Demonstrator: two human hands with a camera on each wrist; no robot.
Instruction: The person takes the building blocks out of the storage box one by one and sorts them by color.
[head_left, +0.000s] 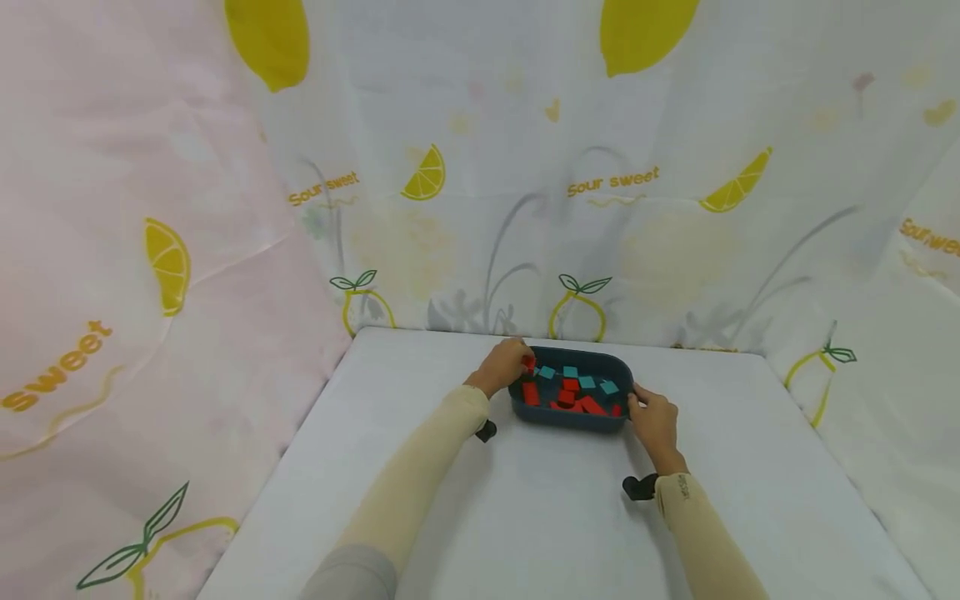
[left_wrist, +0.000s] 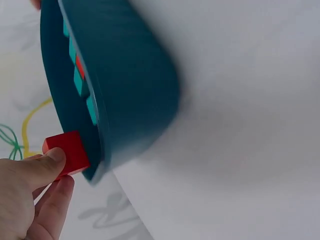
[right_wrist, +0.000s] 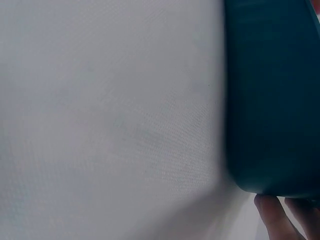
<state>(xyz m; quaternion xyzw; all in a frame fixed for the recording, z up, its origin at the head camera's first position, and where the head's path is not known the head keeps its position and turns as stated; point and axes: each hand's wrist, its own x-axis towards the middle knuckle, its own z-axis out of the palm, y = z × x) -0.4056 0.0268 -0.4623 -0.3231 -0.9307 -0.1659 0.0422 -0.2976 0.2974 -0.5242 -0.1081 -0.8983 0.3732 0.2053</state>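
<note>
A dark teal oblong basin (head_left: 570,421) stands on the white table, holding several red and teal blocks. At its left end my left hand (head_left: 504,367) pinches a red block (left_wrist: 74,152) between thumb and fingers, over the rim. In the left wrist view, teal blocks (left_wrist: 80,81) show past the basin's near wall. My right hand (head_left: 655,421) grips the basin's right end at the rim. In the right wrist view, its fingers (right_wrist: 276,220) touch the outside of the basin; the thumb is out of that view.
The white table (head_left: 555,517) reaches toward me and to both sides of the basin. A lemon-printed cloth (head_left: 480,250) hangs behind and along the sides. Each wrist carries a small black device (head_left: 640,488).
</note>
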